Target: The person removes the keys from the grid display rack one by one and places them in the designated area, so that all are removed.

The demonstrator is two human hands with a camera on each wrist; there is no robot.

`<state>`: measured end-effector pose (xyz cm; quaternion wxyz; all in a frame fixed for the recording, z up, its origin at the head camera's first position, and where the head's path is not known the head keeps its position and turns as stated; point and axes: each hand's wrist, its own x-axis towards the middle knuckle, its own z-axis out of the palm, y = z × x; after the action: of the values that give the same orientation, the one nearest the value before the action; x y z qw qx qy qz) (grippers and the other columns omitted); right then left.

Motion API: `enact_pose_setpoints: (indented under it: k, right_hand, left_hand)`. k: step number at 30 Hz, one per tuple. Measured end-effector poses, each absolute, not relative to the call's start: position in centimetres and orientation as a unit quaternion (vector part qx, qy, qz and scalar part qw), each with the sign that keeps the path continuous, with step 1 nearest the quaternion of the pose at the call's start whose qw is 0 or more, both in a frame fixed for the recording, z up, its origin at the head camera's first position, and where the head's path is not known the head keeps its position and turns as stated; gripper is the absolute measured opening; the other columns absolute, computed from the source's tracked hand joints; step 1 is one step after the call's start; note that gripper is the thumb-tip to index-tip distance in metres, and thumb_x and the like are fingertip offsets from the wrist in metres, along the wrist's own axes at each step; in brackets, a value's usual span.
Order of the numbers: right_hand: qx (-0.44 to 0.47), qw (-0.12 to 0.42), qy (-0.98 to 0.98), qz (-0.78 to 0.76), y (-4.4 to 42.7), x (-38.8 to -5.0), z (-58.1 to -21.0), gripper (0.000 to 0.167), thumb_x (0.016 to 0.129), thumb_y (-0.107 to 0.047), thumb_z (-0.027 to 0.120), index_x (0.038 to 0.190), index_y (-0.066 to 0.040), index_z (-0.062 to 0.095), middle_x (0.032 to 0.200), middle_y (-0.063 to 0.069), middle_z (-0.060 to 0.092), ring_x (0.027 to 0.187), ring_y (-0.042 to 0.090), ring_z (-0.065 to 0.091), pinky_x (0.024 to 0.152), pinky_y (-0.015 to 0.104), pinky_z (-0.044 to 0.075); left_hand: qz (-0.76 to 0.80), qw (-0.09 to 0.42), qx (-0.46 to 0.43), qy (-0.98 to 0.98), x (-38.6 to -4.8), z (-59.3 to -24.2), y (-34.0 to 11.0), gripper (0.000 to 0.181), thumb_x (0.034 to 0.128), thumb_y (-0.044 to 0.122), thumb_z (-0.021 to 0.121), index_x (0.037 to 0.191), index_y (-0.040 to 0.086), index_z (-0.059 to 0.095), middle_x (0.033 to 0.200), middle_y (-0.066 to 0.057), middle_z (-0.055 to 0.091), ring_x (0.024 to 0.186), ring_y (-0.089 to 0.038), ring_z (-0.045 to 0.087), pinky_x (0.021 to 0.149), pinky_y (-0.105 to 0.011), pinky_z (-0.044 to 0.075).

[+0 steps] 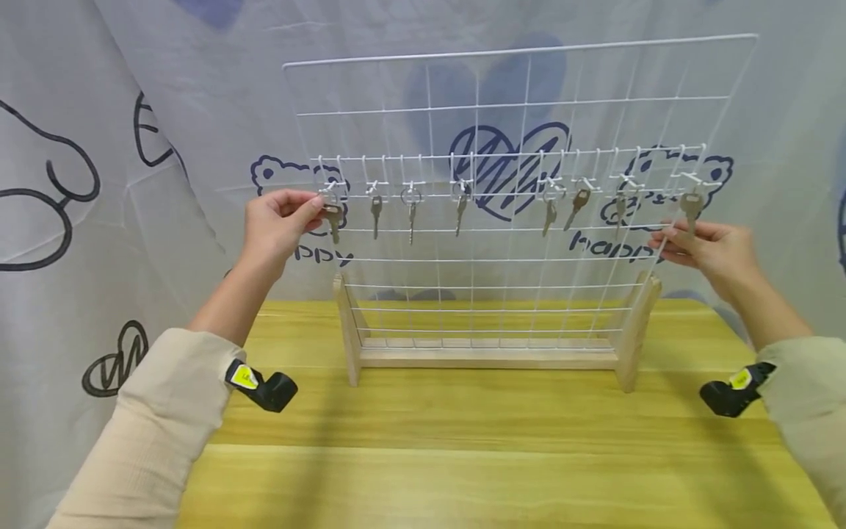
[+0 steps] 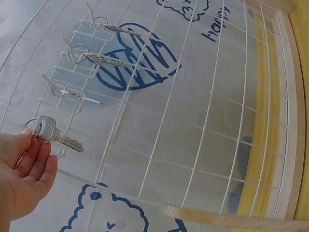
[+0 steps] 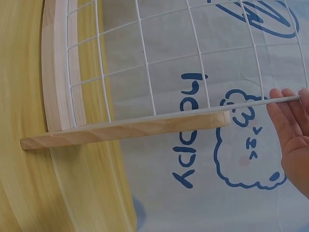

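Observation:
A white wire grid rack [image 1: 522, 51] stands upright in a wooden base [image 1: 489, 360]. Several keys hang by rings from white hooks in a row across it. My left hand [image 1: 280, 220] is at the row's left end, where thumb and fingers pinch the ring of a silver key [image 2: 47, 128]; that ring is still at its hook. At the other side, my right hand [image 1: 717, 250] holds the rack's right edge wire [image 3: 241, 104] between thumb and fingers. Just above this hand hangs the rightmost key [image 1: 691, 206]. In the right wrist view the thumb is mostly cut off.
The rack's base stands on a yellow wood-grain table [image 1: 423, 419]. A pale curtain [image 1: 192, 220] with blue and black drawings hangs close behind and along the left. Other hanging keys, such as a middle key [image 1: 461, 213], lie between the two hands.

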<state>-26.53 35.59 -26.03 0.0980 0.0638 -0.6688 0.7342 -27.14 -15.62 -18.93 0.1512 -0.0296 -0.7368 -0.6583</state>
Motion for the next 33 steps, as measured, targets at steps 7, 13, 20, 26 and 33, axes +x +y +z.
enact_pose_setpoints:
  k: [7,13,20,26,33]
  right_hand:
    - [0.085,0.079,-0.677,0.727,36.0,-27.1,-25.8,0.010,0.085,-0.011,0.065,0.088,-0.014,0.073,0.081,-0.003,0.074,0.076,0.008,0.070,0.068,0.019,0.058]
    - [0.104,0.072,-0.670,0.731,36.3,-27.3,-26.0,0.012,0.085,-0.006,0.063,0.089,-0.010,0.073,0.084,-0.001,0.074,0.077,0.010,0.071,0.069,0.021,0.058]
    - [0.115,0.057,-0.671,0.731,36.8,-27.2,-26.2,0.015,0.087,-0.003,0.060,0.091,-0.011,0.072,0.088,0.000,0.074,0.080,0.011,0.071,0.070,0.021,0.058]
    - [0.107,0.056,-0.680,0.723,37.1,-27.1,-26.3,0.014,0.087,-0.006,0.060,0.092,-0.012,0.072,0.088,-0.002,0.074,0.080,0.009,0.070,0.070,0.021,0.058]
    - [0.105,0.059,-0.677,0.726,37.1,-27.2,-26.3,0.014,0.087,-0.006,0.061,0.094,-0.011,0.072,0.087,-0.001,0.074,0.080,0.010,0.070,0.070,0.021,0.058]
  left_hand:
    - [-0.680,0.147,-0.047,-0.717,-26.3,-18.3,-16.0,0.003,0.0857,0.008,0.064,0.084,0.008,0.067,0.074,0.009,0.064,0.069,-0.002,0.063,0.067,-0.012,0.055]
    - [-0.711,0.102,-0.046,-0.695,-25.7,-18.4,-16.0,0.013,0.0863,0.008,0.063,0.075,0.014,0.067,0.074,0.007,0.066,0.068,-0.004,0.065,0.070,-0.014,0.056]
    - [-0.697,0.095,-0.045,-0.710,-25.2,-19.1,-15.5,0.005,0.0863,0.014,0.064,0.084,0.010,0.066,0.072,0.008,0.067,0.069,-0.004,0.066,0.071,-0.015,0.056]
    - [-0.673,0.069,-0.060,-0.734,-24.3,-20.2,-15.4,0.005,0.0880,0.016,0.063,0.085,0.012,0.064,0.074,0.012,0.067,0.071,-0.001,0.065,0.074,-0.013,0.055]
    - [-0.640,0.059,-0.046,-0.765,-23.6,-22.9,-14.9,0.010,0.0901,0.014,0.060,0.094,0.005,0.061,0.072,0.017,0.065,0.070,0.002,0.064,0.074,-0.013,0.055]
